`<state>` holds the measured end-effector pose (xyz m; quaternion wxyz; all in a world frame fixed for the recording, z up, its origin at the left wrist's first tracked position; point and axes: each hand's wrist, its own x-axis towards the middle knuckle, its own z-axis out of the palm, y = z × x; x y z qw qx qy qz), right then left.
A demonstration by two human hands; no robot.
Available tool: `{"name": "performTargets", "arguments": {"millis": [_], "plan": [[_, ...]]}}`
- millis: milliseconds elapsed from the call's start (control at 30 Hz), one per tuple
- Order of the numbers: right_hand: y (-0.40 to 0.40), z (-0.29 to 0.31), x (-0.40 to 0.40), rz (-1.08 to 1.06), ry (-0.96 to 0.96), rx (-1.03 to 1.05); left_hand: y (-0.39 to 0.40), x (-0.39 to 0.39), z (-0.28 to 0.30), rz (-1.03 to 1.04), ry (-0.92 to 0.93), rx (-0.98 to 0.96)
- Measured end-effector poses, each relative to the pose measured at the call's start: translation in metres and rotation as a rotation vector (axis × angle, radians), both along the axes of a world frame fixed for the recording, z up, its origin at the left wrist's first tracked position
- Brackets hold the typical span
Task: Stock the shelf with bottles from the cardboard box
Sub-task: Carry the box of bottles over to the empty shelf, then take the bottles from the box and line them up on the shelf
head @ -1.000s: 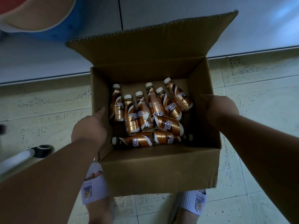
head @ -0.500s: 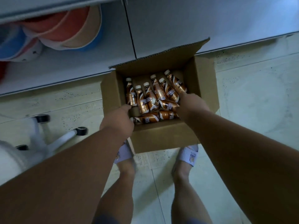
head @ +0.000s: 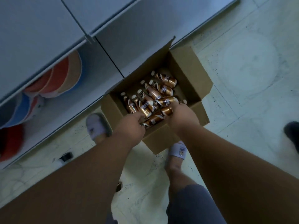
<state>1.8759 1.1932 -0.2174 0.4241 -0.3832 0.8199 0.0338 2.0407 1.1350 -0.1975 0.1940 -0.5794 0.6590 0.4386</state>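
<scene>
An open cardboard box (head: 191, 73) stands on the floor against the grey shelf unit (head: 48, 46). Inside are several copper-coloured coffee bottles (head: 161, 89) with white caps, some leaning upright and some lying flat. Both my hands reach into the near side of the box. My left hand (head: 132, 125) curls its fingers round the cap end of a lying bottle (head: 152, 120). My right hand (head: 182, 116) grips another lying bottle (head: 166, 110) beside it. The lower parts of both bottles are hidden under my fingers.
Orange, blue and tan round items (head: 64, 78) sit on the lower shelf at left. My slippered feet (head: 97, 128) (head: 178, 151) stand on either side of the box's near corner. A dark shoe (head: 292, 135) is at the right edge, and a black castor (head: 66, 156) is on the tiled floor.
The view has pulled up and tilted, so the box looks smaller and turned. Both hands went from the box's side walls into the box and closed round two lying bottles.
</scene>
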Motion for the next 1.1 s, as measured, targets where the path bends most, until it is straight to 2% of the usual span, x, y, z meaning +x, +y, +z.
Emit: {"name": "performTargets", "arguments": {"millis": [200, 367, 433, 567, 733, 867, 967, 1033, 1100], "plan": [[-0.003, -0.055, 0.017, -0.262, 0.048, 0.019, -0.039, -0.006, -0.064, -0.179, -0.009, 0.044], [-0.022, -0.125, 0.031, -0.249, 0.108, -0.003, -0.076, 0.006, -0.127, -0.323, 0.012, 0.031], [-0.031, -0.156, 0.033, -0.205, 0.152, -0.017, -0.085, 0.007, -0.158, -0.327, 0.039, 0.021], [-0.042, -0.213, 0.029, 0.056, 0.359, -0.023, -0.088, -0.001, -0.219, -0.355, 0.083, 0.003], [-0.039, -0.272, 0.028, 0.210, 0.441, 0.031, -0.090, -0.006, -0.282, -0.418, 0.102, 0.000], [-0.048, -0.288, 0.029, 0.202, 0.498, -0.028, -0.093, -0.007, -0.313, -0.487, 0.087, -0.008], [-0.046, -0.280, 0.026, 0.160, 0.517, -0.100, -0.095, -0.015, -0.313, -0.480, 0.107, -0.021], [-0.046, -0.268, 0.025, 0.077, 0.523, -0.169, -0.096, -0.020, -0.304, -0.449, 0.131, -0.017], [-0.047, -0.255, 0.026, -0.103, 0.503, -0.296, -0.096, -0.025, -0.292, -0.414, 0.159, 0.011]]}}
